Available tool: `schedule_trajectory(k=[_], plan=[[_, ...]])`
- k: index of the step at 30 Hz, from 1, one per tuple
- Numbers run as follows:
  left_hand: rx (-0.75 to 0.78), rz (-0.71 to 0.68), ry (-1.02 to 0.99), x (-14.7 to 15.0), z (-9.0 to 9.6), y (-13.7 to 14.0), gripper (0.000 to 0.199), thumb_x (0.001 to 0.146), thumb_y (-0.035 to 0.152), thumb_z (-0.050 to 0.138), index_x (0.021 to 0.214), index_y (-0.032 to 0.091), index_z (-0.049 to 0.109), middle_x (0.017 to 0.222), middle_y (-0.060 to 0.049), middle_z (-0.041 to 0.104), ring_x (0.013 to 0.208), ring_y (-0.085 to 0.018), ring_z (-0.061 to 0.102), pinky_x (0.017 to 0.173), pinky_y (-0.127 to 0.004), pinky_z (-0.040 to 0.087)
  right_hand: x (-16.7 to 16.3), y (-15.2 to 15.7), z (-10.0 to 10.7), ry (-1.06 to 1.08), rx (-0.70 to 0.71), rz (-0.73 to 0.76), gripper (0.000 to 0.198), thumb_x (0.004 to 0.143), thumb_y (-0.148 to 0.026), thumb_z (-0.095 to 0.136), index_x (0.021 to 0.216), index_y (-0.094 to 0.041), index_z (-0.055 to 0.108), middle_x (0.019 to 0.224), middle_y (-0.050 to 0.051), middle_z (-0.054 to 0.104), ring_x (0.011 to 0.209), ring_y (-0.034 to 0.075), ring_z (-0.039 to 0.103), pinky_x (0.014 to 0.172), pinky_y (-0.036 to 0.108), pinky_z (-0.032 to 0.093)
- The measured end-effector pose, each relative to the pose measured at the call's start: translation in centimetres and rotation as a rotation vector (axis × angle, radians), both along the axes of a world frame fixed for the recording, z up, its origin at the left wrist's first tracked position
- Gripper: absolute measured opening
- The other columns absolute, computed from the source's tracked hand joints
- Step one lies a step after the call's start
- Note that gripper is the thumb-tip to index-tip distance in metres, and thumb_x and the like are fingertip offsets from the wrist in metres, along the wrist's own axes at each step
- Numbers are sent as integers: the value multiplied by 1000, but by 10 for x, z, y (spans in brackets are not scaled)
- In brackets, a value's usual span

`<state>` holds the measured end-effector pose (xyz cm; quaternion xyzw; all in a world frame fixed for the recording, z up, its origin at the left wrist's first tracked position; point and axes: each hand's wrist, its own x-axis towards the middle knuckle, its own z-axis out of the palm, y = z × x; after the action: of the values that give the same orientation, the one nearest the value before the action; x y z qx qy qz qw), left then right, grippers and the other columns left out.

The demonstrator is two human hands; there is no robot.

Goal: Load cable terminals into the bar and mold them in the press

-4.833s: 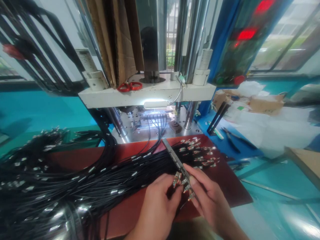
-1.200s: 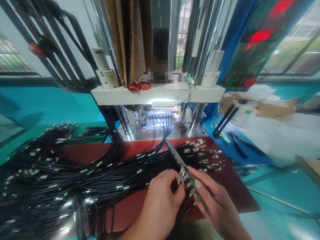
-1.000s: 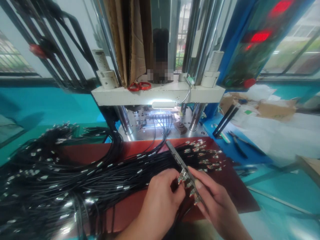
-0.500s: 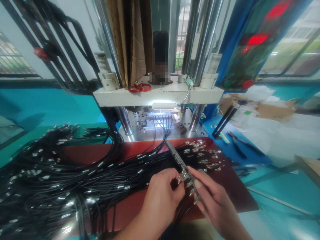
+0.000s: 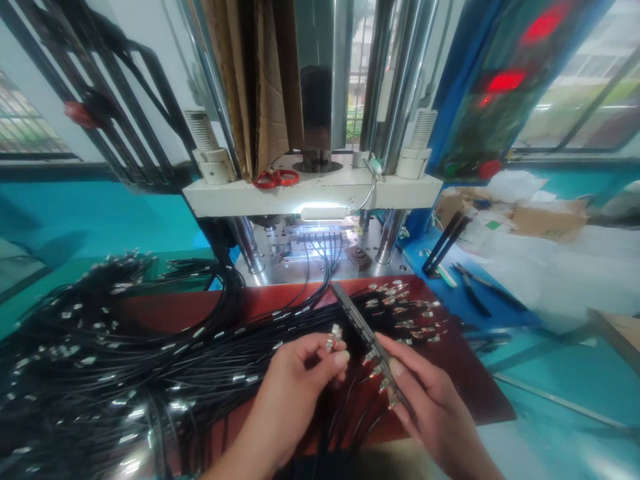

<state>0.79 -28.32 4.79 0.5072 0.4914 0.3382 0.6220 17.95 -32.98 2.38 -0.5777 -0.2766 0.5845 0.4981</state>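
One narrow gap above the red board (image 5: 475, 393), toward its near edge, parts the plug (image 5: 334, 338) pinched in my left hand (image 5: 295, 387) from the slanting bar (image 5: 356, 318) gripped in my right hand (image 5: 433, 397).

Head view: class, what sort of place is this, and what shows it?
Probably a factory workshop: a press-like machine, a large bundle of black cables and a control panel with red lights.

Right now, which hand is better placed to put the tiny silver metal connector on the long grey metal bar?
Probably the left hand: it pinches the tiny silver metal connector, close to the long grey metal bar. The right hand is busy gripping that bar.
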Motion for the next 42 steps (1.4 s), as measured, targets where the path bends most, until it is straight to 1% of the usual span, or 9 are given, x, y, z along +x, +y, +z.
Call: schedule_trajectory(k=[4, 9, 12, 15, 19, 23, 30, 35, 42], plan=[[-194, 24, -223, -2, -4, 2, 28, 82, 38, 62, 95, 13, 62, 77, -3, 60, 62, -10, 52, 61, -23, 39, 0, 0, 3, -4, -51, -10, 52, 74, -57, 66, 121, -35, 62, 121, 3, 61, 105, 20, 59, 70, 20, 53], [-160, -35, -185, 4, -10, 1, 22, 82, 35, 62, 86, 14, 59, 66, 2, 52, 55, -8, 44, 54, -21, 36, 1, 0, 4, 14, -52, 15, 53, 74, -56, 67, 122, -34, 62, 118, 3, 62, 107, 20, 58, 72, 20, 53], [-151, -33, -147, 6, -13, 0, 22, 82, 36, 62, 90, 16, 57, 63, 4, 50, 53, -8, 42, 52, -21, 35, 2, 0, 5, 12, -70, 13, 54, 74, -56, 68, 123, -35, 61, 112, 3, 65, 102, 20, 60, 71, 21, 53], [-157, -35, -130, 6, -14, 0, 26, 81, 40, 63, 92, 16, 58, 60, 5, 49, 52, -8, 41, 51, -21, 35, 3, 0, 3, 28, -66, 29, 55, 74, -56, 67, 124, -34, 60, 116, 3, 63, 103, 19, 59, 73, 21, 52], [-217, -17, -221, 6, -10, 2, 31, 81, 44, 63, 82, 13, 59, 60, 3, 51, 51, -7, 39, 50, -21, 31, 4, 0, 0, 22, -51, 62, 58, 76, -56, 65, 128, -33, 57, 118, 5, 62, 104, 20, 58, 71, 23, 53], [-297, 45, -334, 8, -7, 3, 30, 79, 41, 66, 79, 11, 60, 70, -1, 55, 54, -6, 41, 49, -20, 31, 4, 0, -1, 13, -38, 14, 58, 74, -56, 67, 125, -31, 61, 115, 6, 64, 99, 23, 61, 69, 26, 54], [-124, 62, 26, 16, -8, 0, 26, 79, 40, 65, 76, 15, 58, 59, 4, 51, 49, -8, 41, 46, -19, 32, 4, -1, 4, 17, -41, 23, 51, 73, -56, 68, 119, -32, 64, 123, 3, 59, 109, 22, 56, 76, 22, 52], [-66, 71, 94, 20, -5, 3, 21, 78, 35, 64, 72, 16, 57, 57, 5, 51, 46, -6, 38, 48, -18, 32, 3, -2, 3, -7, -95, 38, 55, 72, -59, 67, 121, -35, 62, 125, 1, 58, 111, 22, 54, 77, 23, 52], [-1, 68, 112, 19, -8, 3, 22, 79, 35, 63, 69, 16, 57, 55, 5, 49, 47, -6, 38, 52, -19, 34, 2, -1, 2, -20, -51, 58, 56, 74, -57, 66, 125, -34, 60, 113, 4, 60, 101, 21, 57, 69, 21, 51]])
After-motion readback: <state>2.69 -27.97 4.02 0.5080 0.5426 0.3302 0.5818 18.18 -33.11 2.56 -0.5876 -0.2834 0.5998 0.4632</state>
